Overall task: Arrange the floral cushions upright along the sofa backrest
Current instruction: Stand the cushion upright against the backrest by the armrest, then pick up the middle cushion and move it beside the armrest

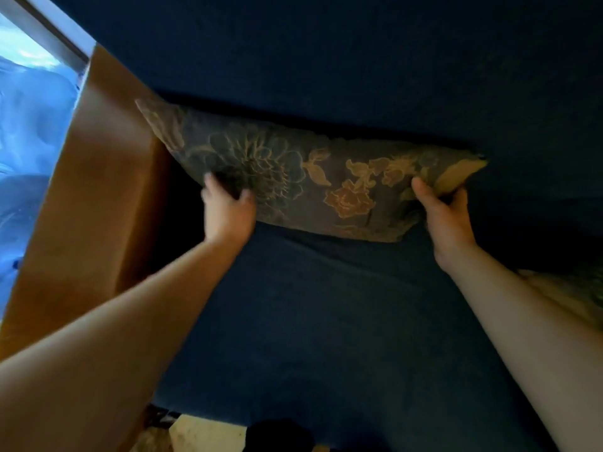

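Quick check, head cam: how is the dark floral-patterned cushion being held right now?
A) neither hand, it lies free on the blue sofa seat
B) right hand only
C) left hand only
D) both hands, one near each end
D: the left hand pinches the dark floral-patterned cushion near its left end and the right hand grips its right corner, against the blue sofa backrest.

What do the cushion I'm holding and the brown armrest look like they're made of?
Floral cushion: woven upholstery fabric, likely jacquard or tapestry; matte, and it dents softly under both hands. Armrest: smooth brown surface with a faint sheen, possibly leather, faux leather or velour; blur leaves it open.
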